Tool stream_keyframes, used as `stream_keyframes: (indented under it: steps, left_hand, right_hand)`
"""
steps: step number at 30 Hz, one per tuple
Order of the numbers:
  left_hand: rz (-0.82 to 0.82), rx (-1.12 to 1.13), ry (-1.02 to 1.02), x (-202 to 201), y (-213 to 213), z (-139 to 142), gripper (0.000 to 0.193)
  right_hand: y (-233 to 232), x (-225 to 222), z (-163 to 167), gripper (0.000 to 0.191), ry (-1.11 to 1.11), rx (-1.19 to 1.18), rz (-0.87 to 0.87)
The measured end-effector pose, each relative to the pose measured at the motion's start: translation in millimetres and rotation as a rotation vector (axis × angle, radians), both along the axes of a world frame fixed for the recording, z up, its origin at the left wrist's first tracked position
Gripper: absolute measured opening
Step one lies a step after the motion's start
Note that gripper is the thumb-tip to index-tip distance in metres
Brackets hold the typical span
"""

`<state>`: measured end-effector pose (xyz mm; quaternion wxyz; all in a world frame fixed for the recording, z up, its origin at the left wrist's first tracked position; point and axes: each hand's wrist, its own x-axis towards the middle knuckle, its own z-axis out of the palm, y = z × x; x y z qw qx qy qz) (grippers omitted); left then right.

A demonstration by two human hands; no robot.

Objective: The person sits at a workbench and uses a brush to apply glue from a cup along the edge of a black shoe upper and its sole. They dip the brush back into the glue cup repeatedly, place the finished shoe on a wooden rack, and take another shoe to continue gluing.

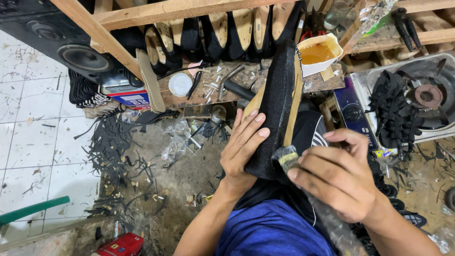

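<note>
Black glittery shoe upper on its tan last (pixel 275 109) points away, gripped underneath by the left hand (pixel 241 147). Right hand (pixel 339 178) pinches a glue-caked brush (pixel 286 159) at its heel end.

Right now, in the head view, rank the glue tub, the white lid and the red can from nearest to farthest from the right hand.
From the right hand:
1. Glue tub, straight above on the bench.
2. White lid, up and left on the bench.
3. Red can, far left on the floor.

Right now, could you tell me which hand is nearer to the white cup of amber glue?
Left. The left hand holds the black shoe upper below the glue cup; the right hand, gripping a brush, sits lower still.
</note>
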<state>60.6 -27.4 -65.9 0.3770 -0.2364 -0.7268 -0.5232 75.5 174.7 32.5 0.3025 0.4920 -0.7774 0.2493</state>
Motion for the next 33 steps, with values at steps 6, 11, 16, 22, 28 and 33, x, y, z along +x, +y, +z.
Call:
stream_keyframes:
  steps: [6,11,16,22,28,33]
  left_hand:
    - [0.002,0.005,-0.013,0,1,-3,0.035]
    - [-0.048,0.069,-0.036,-1,0,-4,0.04]
    - [-0.106,0.153,-0.074,3,2,-5,0.045]
    - [-0.132,0.211,-0.12,4,3,-11,0.045]
    - [-0.224,0.248,-0.161,11,7,-18,0.046]
    - [-0.163,0.259,-0.194,12,9,-19,0.048]
  right_hand:
    - [4,1,-2,0.021,-0.095,-0.039,-0.043]
    - [11,0,-13,0.019,-0.248,-0.071,0.05]
    - [6,-19,-27,0.015,-0.489,-0.405,-0.316]
    - [5,-5,-29,0.021,-0.579,-0.367,-0.125]
    - [29,-66,-34,0.013,-0.325,-0.422,-0.585]
    - [48,-56,-47,0.013,-0.486,-0.324,-0.284]
